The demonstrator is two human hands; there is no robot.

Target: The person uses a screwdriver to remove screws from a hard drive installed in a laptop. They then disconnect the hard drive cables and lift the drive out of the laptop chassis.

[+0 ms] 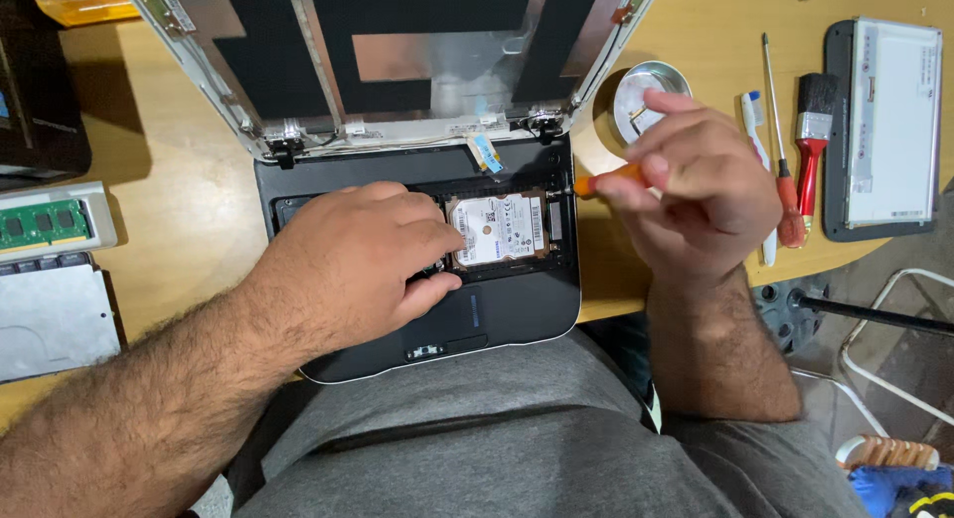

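Plainly, the left hand lies flat and unclenched on the laptop, fingertips against the drive in its bay, seemingly to steady it. The right hand is clenched round an orange screwdriver, tip at the bay's right edge. The laptop overhangs the tabletop toward the lap. Brush and bowl leave little room rightward.

bright, even light, soft shadows
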